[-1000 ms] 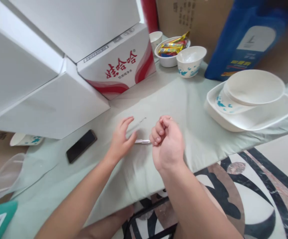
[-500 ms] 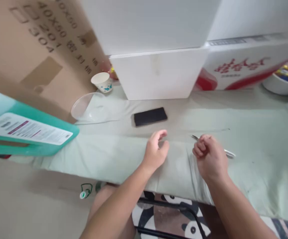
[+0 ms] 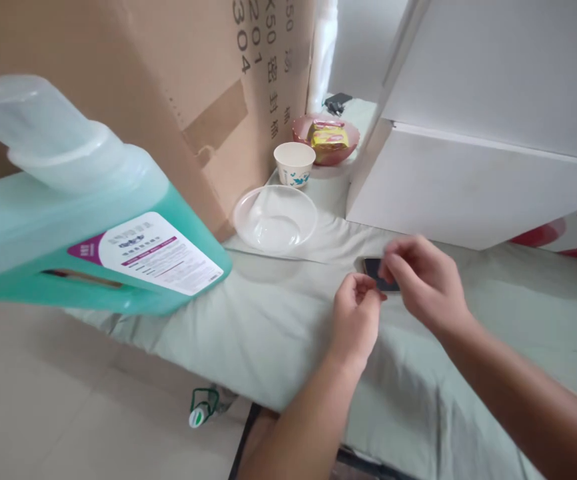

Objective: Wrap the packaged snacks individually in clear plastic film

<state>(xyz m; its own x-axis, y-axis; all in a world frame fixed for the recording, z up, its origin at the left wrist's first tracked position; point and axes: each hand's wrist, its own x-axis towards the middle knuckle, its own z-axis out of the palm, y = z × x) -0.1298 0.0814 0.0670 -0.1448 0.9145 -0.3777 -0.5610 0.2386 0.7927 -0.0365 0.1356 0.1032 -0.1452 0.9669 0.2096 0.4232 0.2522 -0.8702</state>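
Observation:
My left hand (image 3: 357, 319) is closed, thumb and fingertips pinched together above the cloth-covered table (image 3: 268, 327). A small dark bit shows at its fingertips, too small to name. Close by on the right, my right hand (image 3: 426, 283) is curled shut and slightly blurred; whatever it may hold is hidden. Behind both hands a black phone (image 3: 374, 268) lies flat on the cloth, partly covered by them. To the left of the phone is a clear plastic bowl (image 3: 274, 232), with a paper cup (image 3: 294, 163) just behind it.
A large jug of green liquid (image 3: 178, 220) stands at left before a cardboard box (image 3: 168, 80). White boxes (image 3: 443, 180) rise behind my hands. A pink bowl (image 3: 338, 157) holds yellow packets (image 3: 329, 137). On the floor is a green-handled bottle (image 3: 199, 415).
My view has turned left. The hands have come together in front of the phone. My left fingers have closed. The thin pointed tool at my right hand no longer shows.

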